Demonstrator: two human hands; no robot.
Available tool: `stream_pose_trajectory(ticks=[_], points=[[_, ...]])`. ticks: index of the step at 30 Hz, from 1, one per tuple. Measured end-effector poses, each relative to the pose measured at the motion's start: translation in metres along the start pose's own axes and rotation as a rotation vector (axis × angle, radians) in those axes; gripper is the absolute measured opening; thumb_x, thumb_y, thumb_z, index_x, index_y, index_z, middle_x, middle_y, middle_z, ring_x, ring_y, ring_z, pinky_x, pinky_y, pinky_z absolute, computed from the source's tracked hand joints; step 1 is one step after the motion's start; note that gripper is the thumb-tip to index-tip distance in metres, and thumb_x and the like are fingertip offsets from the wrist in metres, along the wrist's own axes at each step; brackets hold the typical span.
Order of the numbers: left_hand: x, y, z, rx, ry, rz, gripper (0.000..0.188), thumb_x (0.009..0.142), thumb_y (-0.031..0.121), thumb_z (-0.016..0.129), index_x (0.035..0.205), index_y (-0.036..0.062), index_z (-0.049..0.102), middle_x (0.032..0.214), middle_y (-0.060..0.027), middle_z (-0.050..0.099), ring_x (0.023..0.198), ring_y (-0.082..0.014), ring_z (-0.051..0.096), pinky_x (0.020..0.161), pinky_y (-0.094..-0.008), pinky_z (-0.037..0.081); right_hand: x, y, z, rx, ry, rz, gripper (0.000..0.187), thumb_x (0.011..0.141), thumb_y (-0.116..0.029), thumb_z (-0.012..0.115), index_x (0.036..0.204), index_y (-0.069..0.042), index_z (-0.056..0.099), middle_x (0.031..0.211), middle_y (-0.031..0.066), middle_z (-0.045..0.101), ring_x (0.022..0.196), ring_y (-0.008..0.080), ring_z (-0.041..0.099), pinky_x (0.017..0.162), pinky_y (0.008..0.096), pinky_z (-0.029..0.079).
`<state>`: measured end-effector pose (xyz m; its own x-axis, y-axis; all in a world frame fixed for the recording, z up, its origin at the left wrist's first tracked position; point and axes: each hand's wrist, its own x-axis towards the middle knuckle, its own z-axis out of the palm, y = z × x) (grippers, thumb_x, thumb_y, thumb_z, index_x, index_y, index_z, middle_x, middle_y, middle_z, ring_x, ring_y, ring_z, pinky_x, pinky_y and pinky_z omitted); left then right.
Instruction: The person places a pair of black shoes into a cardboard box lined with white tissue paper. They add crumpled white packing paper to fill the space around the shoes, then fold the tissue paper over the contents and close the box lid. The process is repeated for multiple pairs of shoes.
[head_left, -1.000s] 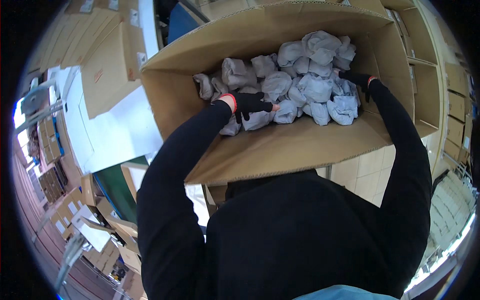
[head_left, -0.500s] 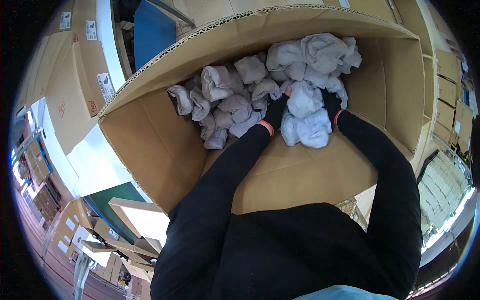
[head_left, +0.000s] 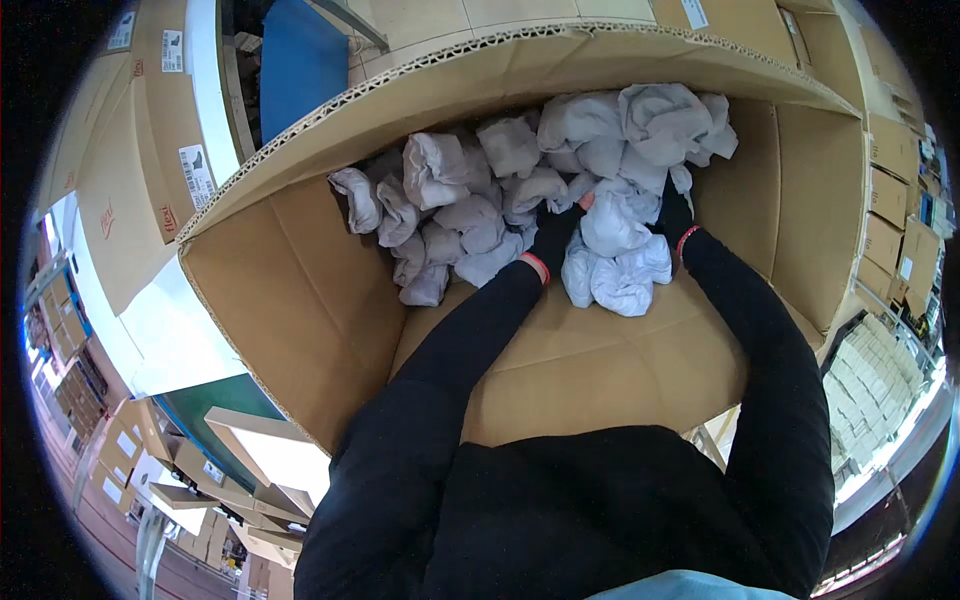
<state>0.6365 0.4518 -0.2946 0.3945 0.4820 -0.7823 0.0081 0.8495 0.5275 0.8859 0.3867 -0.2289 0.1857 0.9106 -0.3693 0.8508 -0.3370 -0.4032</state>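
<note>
The left hand (head_left: pixel 553 240) is beside the pale wrapped bundles (head_left: pixel 612 222), and the right hand (head_left: pixel 676 212) is at their other side; I cannot tell whether the half-hidden fingers grip, and an uneven squeeze could make a bundle slip. The open cardboard box (head_left: pixel 285 305) contains these, plus other wrapped bundles (head_left: pixel 434 170) heaped at left and behind.

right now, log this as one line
left gloved hand: left of white wrapped bundle; right gloved hand: right of it; all inside open cardboard box; grips: unclear
</note>
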Motion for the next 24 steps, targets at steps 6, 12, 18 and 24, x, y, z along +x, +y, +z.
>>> stream_pose_trajectory(ticks=[6, 12, 18, 24], points=[[-0.023, 0.025, -0.007, -0.243, -0.124, -0.147, 0.103, 0.067, 0.061, 0.077, 0.139, -0.0001, 0.038, 0.135, -0.0133, 0.048, 0.119, -0.0214, 0.05, 0.102, -0.0316, 0.038, -0.01, 0.016, 0.056, 0.602, -0.036, 0.334, 0.1, 0.074, -0.038, 0.072, 0.15, -0.008, 0.015, 0.117, 0.0213, 0.059, 0.096, 0.0362, 0.062, 0.079, 0.0438, 0.051], [-0.054, 0.057, -0.016, -0.282, -0.335, 0.03, 0.062, 0.088, 0.051, 0.062, 0.129, 0.0044, 0.054, 0.121, -0.0059, 0.061, 0.11, -0.0155, 0.057, 0.097, -0.0297, 0.043, -0.017, -0.065, 0.026, 1.45, -0.073, 0.647, 0.088, 0.08, -0.037, 0.066, 0.149, -0.009, 0.018, 0.121, 0.0187, 0.057, 0.101, 0.0333, 0.06, 0.084, 0.0428, 0.049], [-0.097, 0.106, -0.014, -0.385, -0.453, -0.024, 0.046, 0.1, 0.034, 0.045, 0.135, 0.0048, 0.046, 0.129, -0.0069, 0.056, 0.115, -0.0162, 0.054, 0.101, -0.032, 0.041, -0.024, -0.136, -0.027, 1.84, -0.151, 0.666, 0.077, 0.087, -0.035, 0.06, 0.148, -0.01, 0.021, 0.124, 0.0162, 0.055, 0.106, 0.0304, 0.058, 0.089, 0.0419, 0.048], [-0.179, 0.17, -0.002, -0.406, -0.417, 0.0, 0.057, 0.089, 0.044, 0.063, 0.131, 0.0068, 0.053, 0.126, -0.0059, 0.059, 0.113, -0.0167, 0.057, 0.099, -0.0311, 0.043, -0.039, -0.198, -0.093, 1.978, -0.159, 0.49, 0.066, 0.093, -0.033, 0.054, 0.147, -0.011, 0.024, 0.127, 0.0136, 0.053, 0.112, 0.0275, 0.056, 0.093, 0.041, 0.046]])
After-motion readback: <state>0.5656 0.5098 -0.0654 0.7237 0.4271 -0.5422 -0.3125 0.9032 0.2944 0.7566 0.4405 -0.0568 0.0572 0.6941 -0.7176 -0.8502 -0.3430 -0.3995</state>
